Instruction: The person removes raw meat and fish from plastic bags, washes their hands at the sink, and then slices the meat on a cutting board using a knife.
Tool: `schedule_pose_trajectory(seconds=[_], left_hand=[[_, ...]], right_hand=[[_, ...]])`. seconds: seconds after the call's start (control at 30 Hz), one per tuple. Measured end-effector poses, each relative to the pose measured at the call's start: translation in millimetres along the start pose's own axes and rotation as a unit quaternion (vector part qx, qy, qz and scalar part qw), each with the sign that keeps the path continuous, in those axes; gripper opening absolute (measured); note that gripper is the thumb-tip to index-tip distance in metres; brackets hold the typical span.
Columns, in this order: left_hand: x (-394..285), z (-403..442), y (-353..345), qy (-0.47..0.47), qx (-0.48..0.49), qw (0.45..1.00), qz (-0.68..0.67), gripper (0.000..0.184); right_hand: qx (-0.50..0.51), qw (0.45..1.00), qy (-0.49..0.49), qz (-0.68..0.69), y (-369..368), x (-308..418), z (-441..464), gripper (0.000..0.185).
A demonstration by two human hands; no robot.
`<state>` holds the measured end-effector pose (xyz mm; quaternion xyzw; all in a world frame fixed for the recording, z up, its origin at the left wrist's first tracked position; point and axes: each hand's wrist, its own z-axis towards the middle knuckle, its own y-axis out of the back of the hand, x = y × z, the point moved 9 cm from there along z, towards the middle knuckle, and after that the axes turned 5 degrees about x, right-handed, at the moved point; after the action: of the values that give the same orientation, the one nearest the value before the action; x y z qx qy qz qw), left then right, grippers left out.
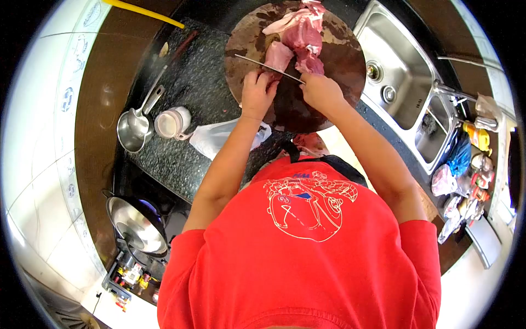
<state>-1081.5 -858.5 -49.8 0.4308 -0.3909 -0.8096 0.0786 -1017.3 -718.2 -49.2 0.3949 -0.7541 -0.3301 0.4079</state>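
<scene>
Double steel sink [408, 63], upper right. Yellow bottle [476, 136], blue bag [459, 159], right edge. Saucepan [123, 134] holding a ladle [139, 125], centre left; jar [167, 125] just beside it, whitish plastic bag [211, 137] farther right. Round metal pan [134, 223] by a blue flame [148, 206], lower left. Yellow tube [145, 13], upper left.

Is looking steeply down and forward from 1 head-worn camera. Is peering over the red shirt [312, 274] from close up, facing the left hand [258, 96] and right hand [322, 93] farther off in the upper part. Is taking in a wide, round field.
</scene>
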Motion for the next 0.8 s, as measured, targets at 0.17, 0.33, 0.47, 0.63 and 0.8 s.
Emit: schedule_pose_trajectory(seconds=[0.17, 0.33, 0.47, 0.63, 0.8], left_hand=[[16, 5, -12, 0.04, 0.072, 0.996, -0.015, 0.022], [22, 4, -2, 0.057, 0.017, 0.998, -0.029, 0.023], [74, -11, 32, 0.239, -0.044, 0.939, -0.245, 0.019], [112, -37, 101, 0.344, -0.202, 0.88, -0.259, 0.021], [45, -20, 92, 0.188, -0.097, 0.977, -0.026, 0.016]], right_hand=[[0.048, 0.999, 0.009, 0.005, -13, 5, 32, 0.019], [0.114, 0.993, 0.005, 0.024, -14, 4, 50, 0.022], [0.085, 0.995, 0.003, 0.049, -4, -4, 35, 0.024], [-0.021, 0.995, 0.028, 0.094, 28, 9, 7, 0.029], [0.028, 0.996, -0.007, 0.084, 14, 13, -4, 0.025]])
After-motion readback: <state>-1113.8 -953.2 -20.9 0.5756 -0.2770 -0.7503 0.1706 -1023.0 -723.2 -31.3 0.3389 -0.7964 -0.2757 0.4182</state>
